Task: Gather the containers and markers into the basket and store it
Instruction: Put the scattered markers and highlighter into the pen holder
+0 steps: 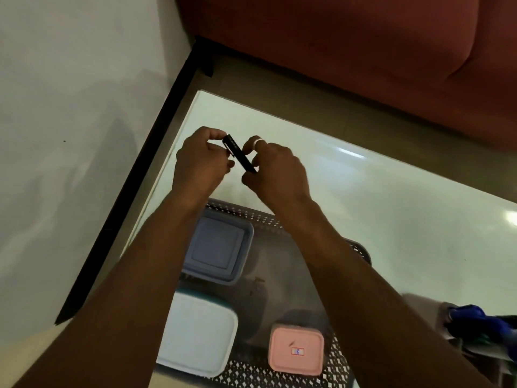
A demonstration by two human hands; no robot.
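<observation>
A black marker is held in the air above a glossy white table, slanting from upper left to lower right. Both bare hands grip it. The left hand pinches the upper, capped end between thumb and curled fingers; a clip shows along that end. The right hand closes around the lower end, its fingers folded over the barrel, with a pale ring on one raised finger. The two hands sit close together, nearly touching, with only the marker's middle visible between them.

Below the hands and forearms, nearer the viewer, a dark perforated plastic basket rests on the table. Three lidded containers lie inside it. A blue-grey square container sits at the far left corner of the basket. A white container with a teal edge lies just in front of it, close to the near left side. A smaller pink container with a small label on its lid sits to the right of the white one, apart from it. The middle of the basket floor is bare.

At the right edge of the table lies a blurred blue object. Beyond the table stands a rust-red sofa, and a pale tiled floor stretches to the left.
</observation>
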